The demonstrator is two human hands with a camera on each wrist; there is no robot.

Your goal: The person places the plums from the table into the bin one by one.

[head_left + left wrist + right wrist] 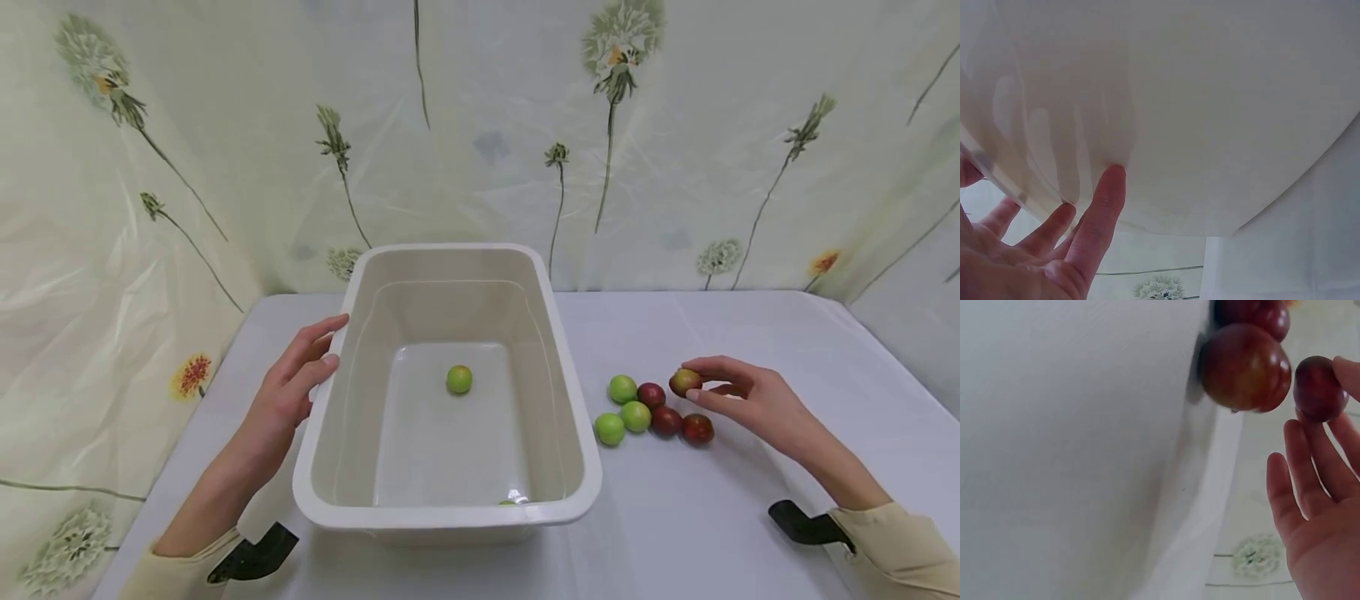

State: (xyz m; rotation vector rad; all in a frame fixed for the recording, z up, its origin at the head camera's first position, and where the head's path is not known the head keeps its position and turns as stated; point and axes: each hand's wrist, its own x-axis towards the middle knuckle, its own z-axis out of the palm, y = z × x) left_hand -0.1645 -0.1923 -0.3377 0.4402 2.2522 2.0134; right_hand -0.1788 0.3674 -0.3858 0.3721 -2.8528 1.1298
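Observation:
My right hand [753,404] pinches a reddish-green plum [685,382] between thumb and fingertips, just above the other plums. In the right wrist view, that plum [1320,389] looks dark red. Beside it lie red plums [666,422] and green plums [636,416] in a loose group. A deep off-white plastic basin [450,515] stands left of them. My left hand [288,375] touches the basin's left side, and in the left wrist view its fingers [1100,215] rest nearly straight against the outer wall. Inside the basin sits a green plum [460,379]; another [507,502] is mostly hidden by the near rim.
A white cloth covers the table [675,517]. Behind it hangs a pale curtain [480,150] printed with dandelions, which also runs along the left side. Black straps [255,554] are on both wrists over beige sleeves.

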